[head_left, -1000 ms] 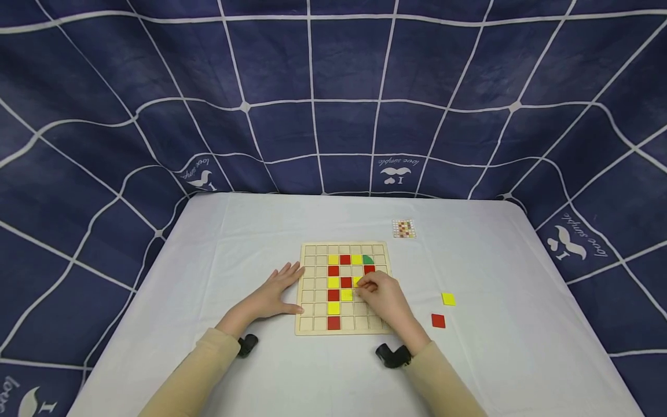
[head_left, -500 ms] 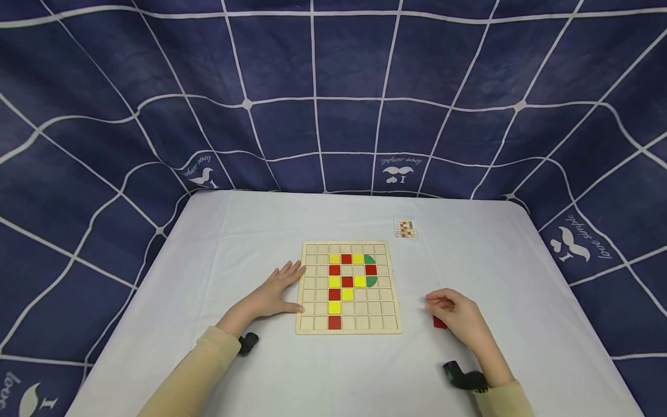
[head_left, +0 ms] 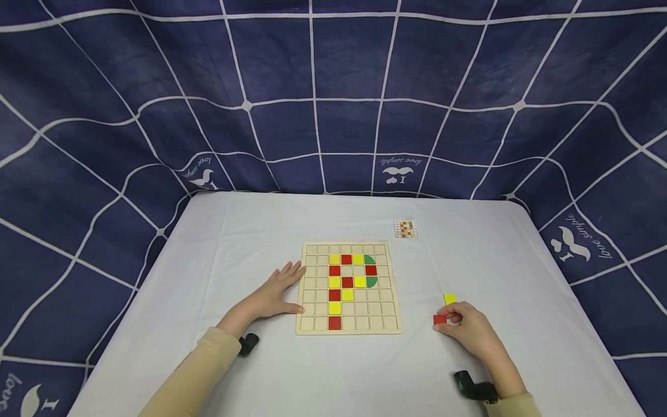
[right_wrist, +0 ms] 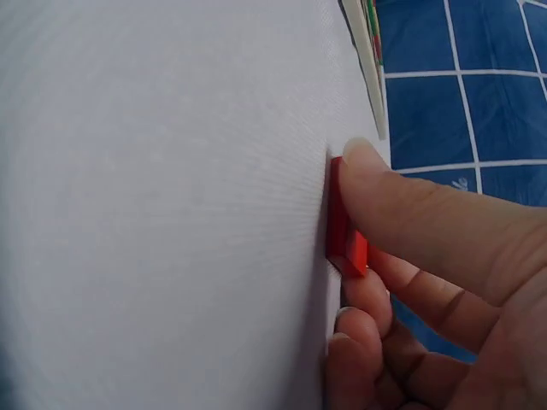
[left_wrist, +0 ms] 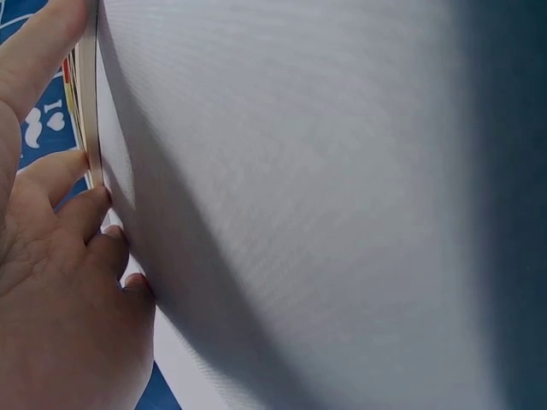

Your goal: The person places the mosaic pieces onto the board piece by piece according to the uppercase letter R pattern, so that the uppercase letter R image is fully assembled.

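Observation:
A pale wooden grid board (head_left: 312, 318) lies mid-table, with red, yellow and green tiles set in its cells in the outline of a letter P. My left hand (head_left: 272, 294) rests beside it, spread fingers and thumb touching its left edge. Off to the right, my right hand (head_left: 469, 330) pinches a red square tile (right_wrist: 349, 226) between thumb and fingers, low at the tablecloth. Just beyond those fingers lies a yellow square tile (head_left: 450, 299), partly covered by them. In the left wrist view, the fingertips meet the board's side edge.
A small printed card (head_left: 405, 228) with a coloured grid pattern lies behind the board's right corner. White cloth (head_left: 250, 231) covers the table. Dark blue curtains (head_left: 344, 69) with white lines stand behind and at both sides.
My right hand has left the board and moved right to the loose tiles, now pinching the red one. A second green tile shows on the board, uncovered. My left hand stayed put.

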`<state>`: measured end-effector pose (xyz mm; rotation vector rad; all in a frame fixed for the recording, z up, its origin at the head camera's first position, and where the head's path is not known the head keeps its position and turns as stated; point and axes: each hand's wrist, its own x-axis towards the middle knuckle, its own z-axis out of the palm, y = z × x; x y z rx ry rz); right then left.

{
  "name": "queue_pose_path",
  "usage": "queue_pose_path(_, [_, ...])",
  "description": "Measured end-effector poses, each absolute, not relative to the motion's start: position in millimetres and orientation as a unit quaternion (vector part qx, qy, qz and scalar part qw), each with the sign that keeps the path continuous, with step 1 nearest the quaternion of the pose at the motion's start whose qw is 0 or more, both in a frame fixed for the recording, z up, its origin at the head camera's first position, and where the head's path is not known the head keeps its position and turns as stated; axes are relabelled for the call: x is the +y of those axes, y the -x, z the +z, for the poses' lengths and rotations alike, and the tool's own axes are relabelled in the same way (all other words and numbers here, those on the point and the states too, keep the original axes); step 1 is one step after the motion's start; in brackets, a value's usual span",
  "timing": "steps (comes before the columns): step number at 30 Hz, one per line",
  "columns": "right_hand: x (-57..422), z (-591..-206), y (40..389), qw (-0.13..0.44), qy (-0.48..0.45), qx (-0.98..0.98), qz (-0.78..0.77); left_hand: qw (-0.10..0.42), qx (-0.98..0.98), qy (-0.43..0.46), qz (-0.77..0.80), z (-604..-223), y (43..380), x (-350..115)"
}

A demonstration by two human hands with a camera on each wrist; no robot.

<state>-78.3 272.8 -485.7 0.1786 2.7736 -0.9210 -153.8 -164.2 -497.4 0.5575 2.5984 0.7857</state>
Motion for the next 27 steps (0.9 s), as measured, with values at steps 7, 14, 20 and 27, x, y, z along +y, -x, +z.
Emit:
queue_pose_path(7, [269.4,-484.4,78.3,0.103,-0.049,0.940,-0.322,0.186,0.922,-0.194,0.279,-496.2,153.0,-163.8])
queue_pose_path(14, [251.5,-484.9,84.8,0.073,-0.052,0.927,-0.364,0.188,0.922,-0.193,0.279,-497.6,153.3,-163.3])
queue_pose_path(20, [226.2,-485.5,97.7,0.075,-0.053,0.897,-0.433,0.185,0.922,-0.196,0.278,-498.7,153.6,-162.9])
queue_pose_path(27, [193.6,-493.1,113.0,0.082,-0.033,0.856,-0.509,0.184,0.922,-0.199,0.277,-498.9,154.4,-163.5])
